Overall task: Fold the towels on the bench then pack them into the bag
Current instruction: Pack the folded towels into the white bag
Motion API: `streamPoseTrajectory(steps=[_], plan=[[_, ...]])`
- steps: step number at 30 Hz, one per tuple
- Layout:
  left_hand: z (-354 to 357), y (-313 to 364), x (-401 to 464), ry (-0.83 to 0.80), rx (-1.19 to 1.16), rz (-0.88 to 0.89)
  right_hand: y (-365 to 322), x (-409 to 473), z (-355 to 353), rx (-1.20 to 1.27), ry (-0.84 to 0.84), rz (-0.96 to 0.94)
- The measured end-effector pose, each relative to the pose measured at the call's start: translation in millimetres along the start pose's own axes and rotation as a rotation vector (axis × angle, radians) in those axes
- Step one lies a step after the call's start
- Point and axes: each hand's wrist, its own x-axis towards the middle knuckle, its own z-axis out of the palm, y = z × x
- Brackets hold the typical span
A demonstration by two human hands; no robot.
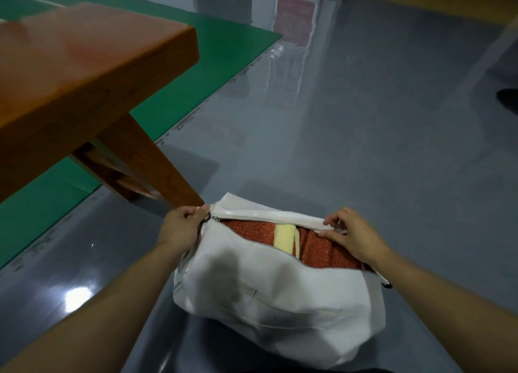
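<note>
White bag [269,294] gapes; left hand [179,227] pinches its end, right hand [353,235] grips its zip edge.

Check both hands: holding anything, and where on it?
Left hand pinches the white bag at the zipper's left end corner. Right hand has its fingers on the far zipper edge near the right end, pinching it.

The bag [269,283] hides most of the towels [316,249] (bench [84,72] blurred).
</note>
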Motion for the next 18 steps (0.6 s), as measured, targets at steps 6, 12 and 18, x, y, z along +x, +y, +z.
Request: streamPoseTrajectory(steps=[6, 12, 18], plan=[[0, -1, 4, -0.001, -0.024, -0.011, -15, 10, 11, -0.147, 0.032, 0.034], [2, 0, 5, 0.007, -0.036, -0.025, -14, 15, 23, -0.183, 0.104, -0.015], [2, 0, 8, -0.002, -0.047, -0.029, -16, 18, 21, -0.207, 0.106, -0.103]])
